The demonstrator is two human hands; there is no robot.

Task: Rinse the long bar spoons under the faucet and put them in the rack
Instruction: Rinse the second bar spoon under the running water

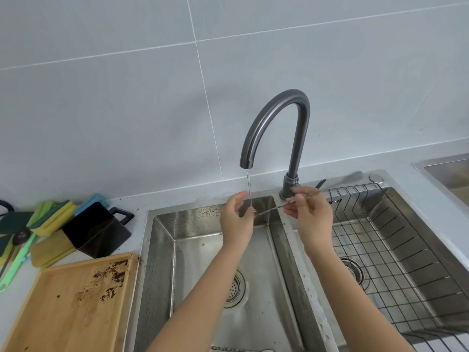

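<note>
A long thin bar spoon with a twisted stem lies across the top of the left sink basin, held at both ends. My left hand pinches its left end right under the thin water stream from the dark curved faucet. My right hand grips the other part of the stem, whose far end reaches toward the wire rack in the right basin. No other spoons show, and the rack holds nothing that I can see.
Left of the sink lie a stained wooden board, a black pitcher, stacked sponges and a green brush. The faucet base stands just behind my right hand. A second metal sink edge shows far right.
</note>
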